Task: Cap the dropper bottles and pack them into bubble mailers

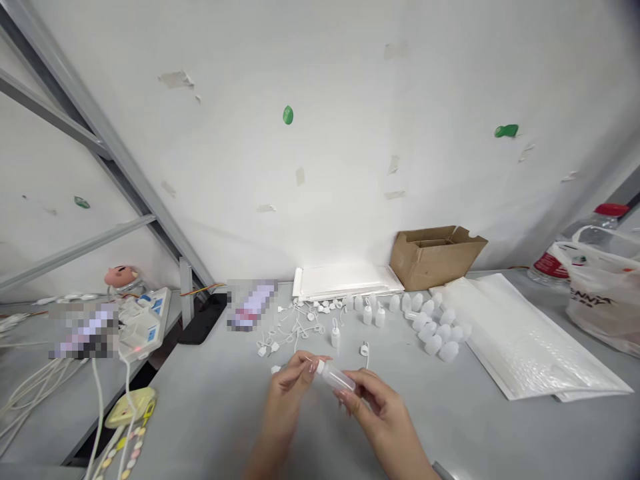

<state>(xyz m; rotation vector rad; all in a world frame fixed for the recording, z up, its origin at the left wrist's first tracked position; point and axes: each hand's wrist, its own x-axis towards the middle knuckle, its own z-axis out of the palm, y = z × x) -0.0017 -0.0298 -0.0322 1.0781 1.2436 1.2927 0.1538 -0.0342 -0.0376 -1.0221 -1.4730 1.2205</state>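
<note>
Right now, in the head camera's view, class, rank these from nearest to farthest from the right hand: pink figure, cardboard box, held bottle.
1. Held bottle: in the right hand, with the left hand at its white-topped end.
2. Cardboard box: ahead and rightward, by the wall.
3. Pink figure: far off to the left.

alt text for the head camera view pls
A person's left hand and right hand hold a small clear bottle with a white top above a gray table. Beyond are white caps with cords, more small bottles, padded mailers and an open cardboard box.
</note>
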